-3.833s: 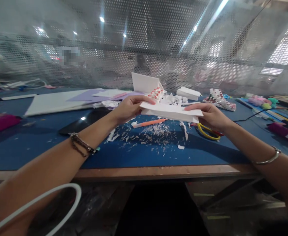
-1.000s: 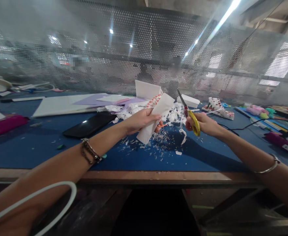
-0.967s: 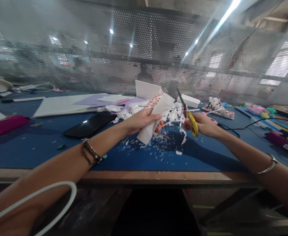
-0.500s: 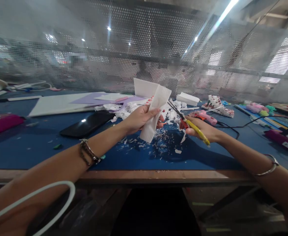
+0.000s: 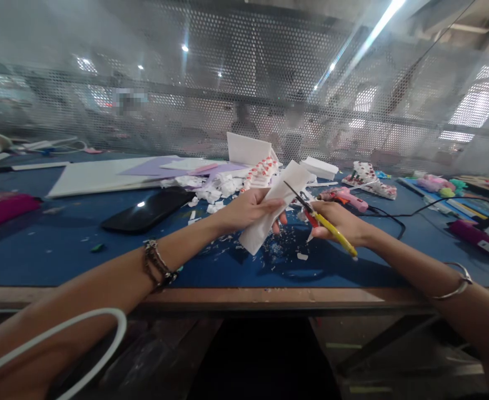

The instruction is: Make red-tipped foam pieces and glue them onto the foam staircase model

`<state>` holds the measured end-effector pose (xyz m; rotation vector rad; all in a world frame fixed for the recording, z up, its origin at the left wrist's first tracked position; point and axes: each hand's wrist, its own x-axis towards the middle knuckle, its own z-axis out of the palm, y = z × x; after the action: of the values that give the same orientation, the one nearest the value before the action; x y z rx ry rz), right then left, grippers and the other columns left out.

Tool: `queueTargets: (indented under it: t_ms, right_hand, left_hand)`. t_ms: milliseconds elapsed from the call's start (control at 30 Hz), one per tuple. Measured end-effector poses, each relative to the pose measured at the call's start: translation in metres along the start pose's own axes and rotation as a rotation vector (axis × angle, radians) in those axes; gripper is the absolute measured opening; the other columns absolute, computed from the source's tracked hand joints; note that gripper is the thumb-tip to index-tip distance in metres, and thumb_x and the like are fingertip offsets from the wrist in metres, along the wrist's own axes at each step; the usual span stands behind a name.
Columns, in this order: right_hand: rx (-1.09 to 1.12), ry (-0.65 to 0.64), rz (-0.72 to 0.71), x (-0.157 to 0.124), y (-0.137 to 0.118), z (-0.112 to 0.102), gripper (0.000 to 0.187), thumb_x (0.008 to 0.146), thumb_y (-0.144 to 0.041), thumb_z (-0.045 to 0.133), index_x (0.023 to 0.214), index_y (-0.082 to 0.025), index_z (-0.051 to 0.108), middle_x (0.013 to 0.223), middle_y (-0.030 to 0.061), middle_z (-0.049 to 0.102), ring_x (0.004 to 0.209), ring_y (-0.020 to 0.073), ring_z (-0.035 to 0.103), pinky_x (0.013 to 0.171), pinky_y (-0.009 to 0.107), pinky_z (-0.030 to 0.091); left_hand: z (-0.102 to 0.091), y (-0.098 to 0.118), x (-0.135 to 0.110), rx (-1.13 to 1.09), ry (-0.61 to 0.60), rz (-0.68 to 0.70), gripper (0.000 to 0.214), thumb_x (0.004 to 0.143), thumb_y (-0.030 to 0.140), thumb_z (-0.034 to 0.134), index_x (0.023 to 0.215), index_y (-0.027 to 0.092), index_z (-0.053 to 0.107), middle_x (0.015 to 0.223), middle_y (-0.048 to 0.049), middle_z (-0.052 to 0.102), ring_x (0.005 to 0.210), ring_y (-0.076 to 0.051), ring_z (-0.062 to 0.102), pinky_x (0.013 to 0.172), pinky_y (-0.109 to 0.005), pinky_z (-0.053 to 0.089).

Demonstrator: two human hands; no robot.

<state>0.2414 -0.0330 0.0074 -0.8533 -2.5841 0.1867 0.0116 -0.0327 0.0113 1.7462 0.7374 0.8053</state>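
Note:
A long white paper strip (image 5: 265, 219) slants across the middle, pinched between the thumb and fingers of my left hand (image 5: 255, 211). My right hand (image 5: 338, 221) grips scissors (image 5: 328, 225) with yellow and red handles. Their dark blades point up and left and overlap the strip's right side; whether they bite into it I cannot tell. Small white paper scraps (image 5: 275, 247) litter the blue table below. Behind my left hand stands a white piece dotted with red (image 5: 261, 173), beside crumpled paper bits (image 5: 211, 191).
A black phone-like slab (image 5: 148, 210) lies left of my hands, before white and purple sheets (image 5: 144, 166). To the right rests a pink glue gun (image 5: 348, 198) with a black cord. Magenta objects (image 5: 9, 210) flank the work area. A perforated metal screen (image 5: 244, 72) stands behind.
My left hand has lowered and tilted the paper strip to the right, uncovering the red-dotted piece behind. The scissors have moved slightly down, and their blades now overlap the strip.

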Motion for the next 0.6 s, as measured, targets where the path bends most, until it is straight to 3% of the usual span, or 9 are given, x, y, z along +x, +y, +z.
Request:
queueTargets:
  t_ms: [600]
  right_hand:
    - [0.005, 0.041, -0.012, -0.0025, -0.0037, -0.0020, 0.064, 0.069, -0.077, 0.033, 0.057, -0.016, 0.041, 0.053, -0.0041, 0.033, 0.050, 0.0066, 0.027, 0.049, 0.022, 0.018]
  left_hand:
    - [-0.0042, 0.0057, -0.0044, 0.060, -0.046, -0.009, 0.017, 0.082, 0.032, 0.053, 0.082, 0.016, 0.052, 0.068, -0.0002, 0.064, 0.046, -0.008, 0.058, 0.044, -0.016, 0.045]
